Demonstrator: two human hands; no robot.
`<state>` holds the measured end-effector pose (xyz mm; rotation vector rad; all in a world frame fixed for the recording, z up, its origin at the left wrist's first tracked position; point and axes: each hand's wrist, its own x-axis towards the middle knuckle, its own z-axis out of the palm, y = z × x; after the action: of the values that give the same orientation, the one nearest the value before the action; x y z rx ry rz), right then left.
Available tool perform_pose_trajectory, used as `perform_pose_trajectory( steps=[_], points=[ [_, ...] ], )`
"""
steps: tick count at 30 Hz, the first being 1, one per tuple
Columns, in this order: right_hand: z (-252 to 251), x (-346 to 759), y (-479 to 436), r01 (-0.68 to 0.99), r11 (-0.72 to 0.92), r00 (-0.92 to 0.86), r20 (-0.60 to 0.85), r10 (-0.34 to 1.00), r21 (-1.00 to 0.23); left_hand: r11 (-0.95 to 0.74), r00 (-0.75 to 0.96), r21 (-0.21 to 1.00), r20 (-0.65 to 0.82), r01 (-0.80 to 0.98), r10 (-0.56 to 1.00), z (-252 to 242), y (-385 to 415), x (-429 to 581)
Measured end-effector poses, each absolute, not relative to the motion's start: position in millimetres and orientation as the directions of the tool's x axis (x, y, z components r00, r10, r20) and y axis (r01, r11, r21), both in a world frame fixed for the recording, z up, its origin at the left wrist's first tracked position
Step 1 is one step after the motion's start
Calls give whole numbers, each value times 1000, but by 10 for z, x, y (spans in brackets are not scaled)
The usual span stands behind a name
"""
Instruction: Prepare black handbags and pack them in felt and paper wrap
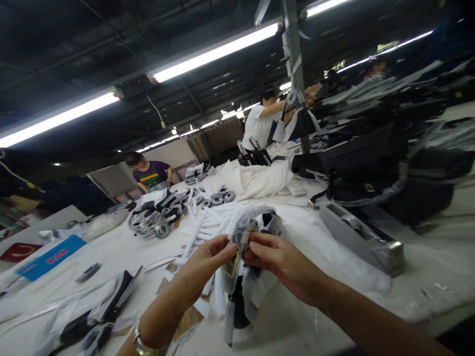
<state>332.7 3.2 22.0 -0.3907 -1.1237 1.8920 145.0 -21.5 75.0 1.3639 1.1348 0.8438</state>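
Both my hands meet over the middle of the white worktable [122, 247]. My left hand [202, 269] pinches a black strap piece wrapped in clear plastic [243, 232], with a gold metal buckle [233, 264] showing between the fingers. My right hand [282, 262] grips the same wrapped piece from the right, fingers closed on the plastic. The black strap end [240, 306] hangs down below my hands. A metal bracelet [143, 343] sits on my left wrist.
White rolled paper sticks [208, 220] and coiled wrapped straps [156, 217] lie behind my hands. A grey tape dispenser [361, 237] stands at right, black bags [374, 168] behind it. A blue packet [50, 257] lies at left. Other people work at the far side.
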Motion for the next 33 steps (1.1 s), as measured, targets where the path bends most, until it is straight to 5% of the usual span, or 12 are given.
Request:
perform_pose_trajectory(
  steps=[11, 16, 20, 29, 33],
  points=[
    [-74, 3603, -71, -105, 297, -394, 314, 864, -949, -112, 174, 993, 103, 45, 979, 550, 49, 1477],
    [-438, 3346, -423, -18, 413, -876, 213, 433, -910, -167, 62, 986, 168, -17, 984, 614, 441, 1523],
    [-775, 2964, -547, -18, 495, -963, 148, 225, -869, -199, 62, 978, 203, -63, 977, 587, 795, 1660],
    [-1351, 2316, -384, 96, 623, -930, 153, 335, -777, -144, 146, 954, 108, 265, 983, 561, 948, 1626],
    [-1359, 2067, -323, 56, 630, -902, 231, 364, -775, -77, 154, 965, 39, 250, 987, 677, 930, 1553]
  ],
)
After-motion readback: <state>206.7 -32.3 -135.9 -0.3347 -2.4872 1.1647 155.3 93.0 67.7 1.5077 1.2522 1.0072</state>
